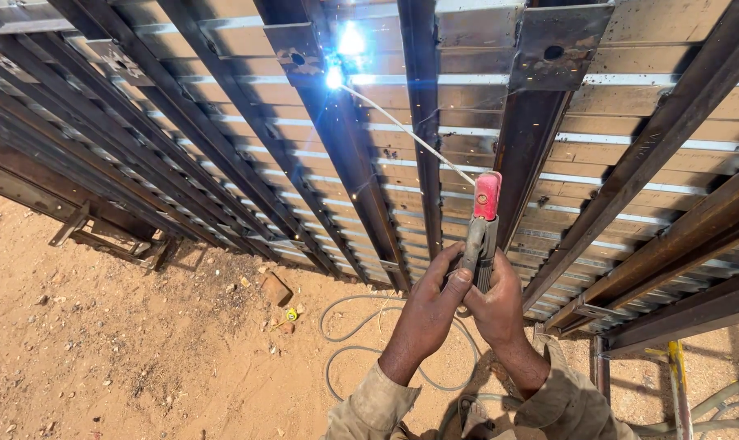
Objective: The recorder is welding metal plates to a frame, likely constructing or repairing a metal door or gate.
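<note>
The electrode holder (482, 236), one tool with a grey body and a red head, sits upright just right of centre, gripped low on its handle by both hands. Going from the left: sandy ground (125, 342) carries one small brick-coloured stone (275, 288) and one tiny yellow object (291, 314) just beside it, then one grey cable (349, 326) looping over the sand toward the hands. The left hand (429, 314) wraps its fingers tight around the holder's handle, thumb pressed up along it; the right hand (496, 305) closes on the same handle from the other side, the two hands touching. From the red head one thin welding rod (406, 130) slants up and left to a single bright arc (335, 75) on a dark steel bar (337, 147) of the gate frame (630, 106), which is backed by ribbed metal sheeting. Two perforated steel plates show at the top, one (296, 53) beside the arc, one (558, 50) further right.
</note>
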